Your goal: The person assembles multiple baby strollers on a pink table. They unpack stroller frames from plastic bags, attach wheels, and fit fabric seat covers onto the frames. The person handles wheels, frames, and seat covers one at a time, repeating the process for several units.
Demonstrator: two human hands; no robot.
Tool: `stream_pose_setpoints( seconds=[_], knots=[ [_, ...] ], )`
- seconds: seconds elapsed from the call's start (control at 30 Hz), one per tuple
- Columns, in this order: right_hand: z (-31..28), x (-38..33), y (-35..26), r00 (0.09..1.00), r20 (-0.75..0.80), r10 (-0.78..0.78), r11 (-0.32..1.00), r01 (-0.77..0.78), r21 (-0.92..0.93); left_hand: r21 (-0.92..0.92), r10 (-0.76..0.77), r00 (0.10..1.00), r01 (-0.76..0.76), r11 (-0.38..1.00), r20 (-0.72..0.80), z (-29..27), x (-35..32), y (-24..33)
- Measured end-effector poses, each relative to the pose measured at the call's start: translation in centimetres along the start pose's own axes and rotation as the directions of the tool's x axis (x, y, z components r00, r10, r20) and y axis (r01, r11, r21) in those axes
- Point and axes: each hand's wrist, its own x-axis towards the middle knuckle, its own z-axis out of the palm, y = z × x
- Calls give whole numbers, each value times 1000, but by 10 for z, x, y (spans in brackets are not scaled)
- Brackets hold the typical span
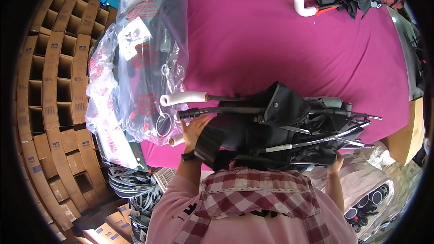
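Observation:
A folded stroller [280,126] with black fabric and metal frame tubes lies across the near edge of the table, right in front of my body. White foam covers one handle [185,98]; beside it a black grip [190,113] is bare. My left hand [195,132] rests against the stroller's left end, just below the black grip, its fingers stretched out. At the opposite end my right hand [335,165] is closed on the lower edge of the stroller, its fingers partly hidden beneath. Another white foam piece [176,140] shows beside my left wrist.
A magenta cloth [289,49] covers the table. Clear plastic bags [151,58] with strollers inside fill its left side. More black strollers with white foam handles [305,7] lie at the far right. Cardboard boxes [54,81] are stacked at left; wrapped wheels [373,199] are at lower right.

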Motion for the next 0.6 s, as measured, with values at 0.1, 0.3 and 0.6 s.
stream_pose_setpoints(
  seconds=[0.1, 0.3, 0.6],
  knots=[
    [-16, 27, 3, 999, -29, 38, 985, -33, 170, -282, -182, 982, 186, 941, 42, 93, -17, 30],
    [-86, 143, 82, 987, -111, 115, 991, -106, 80, -143, -239, 966, 251, 957, 95, 248, 83, 69],
    [3, 118, 25, 984, 125, -123, 850, 170, -499, 33, 19, 995, -22, 999, 94, 198, -2, 41]
  ],
)
